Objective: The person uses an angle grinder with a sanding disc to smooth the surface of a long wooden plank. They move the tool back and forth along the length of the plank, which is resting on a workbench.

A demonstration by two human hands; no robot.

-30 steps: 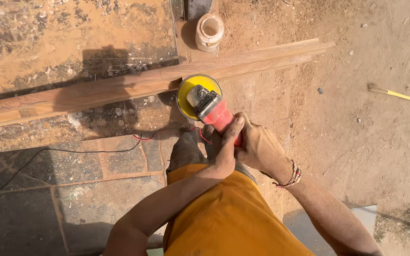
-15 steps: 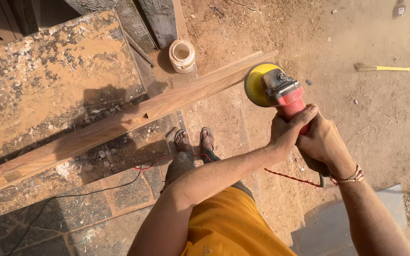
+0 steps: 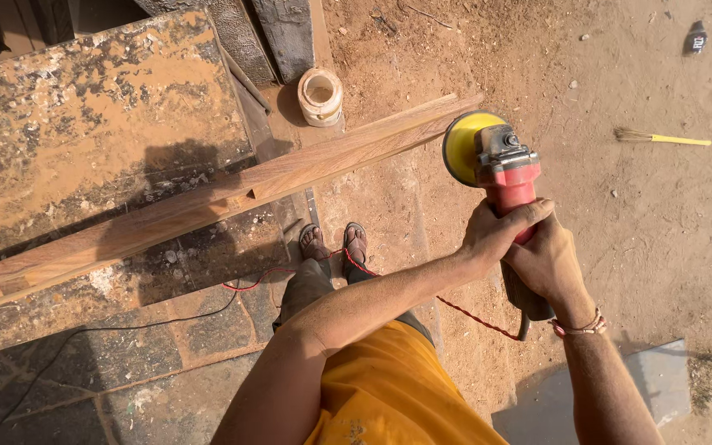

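Ground: bare sandy dirt on the right, dark stone paving lower left. A big dust-caked slab fills the upper left.

Long wooden plank lies diagonally from the lower left edge up to the upper middle, its far end near the sander's disc but not touching it. One second ago the disc sat on the plank; half a second ago it was already off and to the right. Now it is clear of the end of the plank, held over the dirt.

Person's orange garment at bottom centre; sandalled feet stand on the paving just below the plank.

Red angle sander with a yellow disc, held in the air, disc edge-on and pointing up-left. Right hand is wrapped tight round the rear of the body, fingers curled closed on it. Left hand is clamped over the red housing just ahead, thumb across the top. The hands touch each other. Grip unchanged from both earlier frames.

Red cord trails from the tool past the feet; a black cable runs on over the paving.

Pale round container stands just above the plank. Small yellow-handled brush lies on the dirt, well apart to the right.
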